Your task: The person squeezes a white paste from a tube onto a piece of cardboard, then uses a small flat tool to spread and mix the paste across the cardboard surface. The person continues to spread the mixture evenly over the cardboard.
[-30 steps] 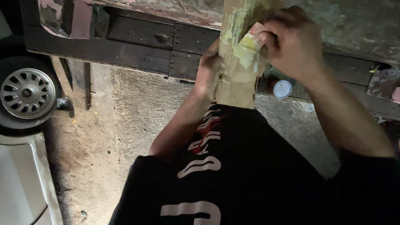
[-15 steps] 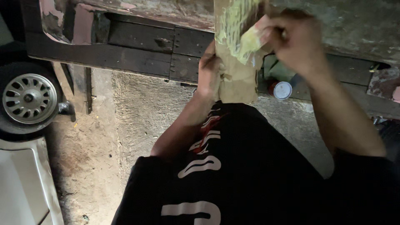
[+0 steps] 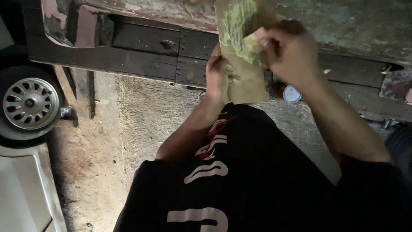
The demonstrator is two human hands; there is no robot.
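A flat brown piece of cardboard smeared with yellow-green paste (image 3: pixel 240 51) stands near the top middle of the frame, its long side running up and down. The left hand (image 3: pixel 219 79) wraps around its left edge and holds it from behind. The right hand (image 3: pixel 289 53) sits just to the right, fingers pressed together on a small lump of the paste, touching the card's upper face. A small round white-lidded tin (image 3: pixel 292 93) lies below, on the rough concrete floor (image 3: pixel 150 116).

We see matt brown cardboard (image 3: pixel 244 83) smeared with pasty yellow-green filler (image 3: pixel 238 30), rough concrete floor (image 3: pixel 146 116), shiny metal wheel (image 3: pixel 30 103).
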